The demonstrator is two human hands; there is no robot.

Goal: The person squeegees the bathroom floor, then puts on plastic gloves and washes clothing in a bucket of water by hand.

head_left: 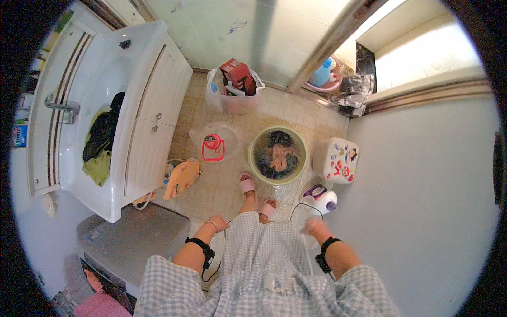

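Note:
My left hand [216,224], with a bracelet at the wrist, hangs beside my checked dress near the grey lid of the washing machine. On the other side, my right hand [316,228] is close to a white bottle [318,199] with a purple cap, apart from it. The fingers of both hands are hidden or blurred, and I see nothing held. Ahead of my feet stands a pale green basin [304,144] with dark and brownish cloth [278,157] in liquid. Black straps circle both forearms.
A white stool [340,158] with stickers stands right of the basin. Left of it lies a clear plastic bag [228,135] with a red-topped container; a white bag [248,101] is behind. The sink [142,47] holds dark and green cloth. A grey appliance lid [134,238] is at lower left.

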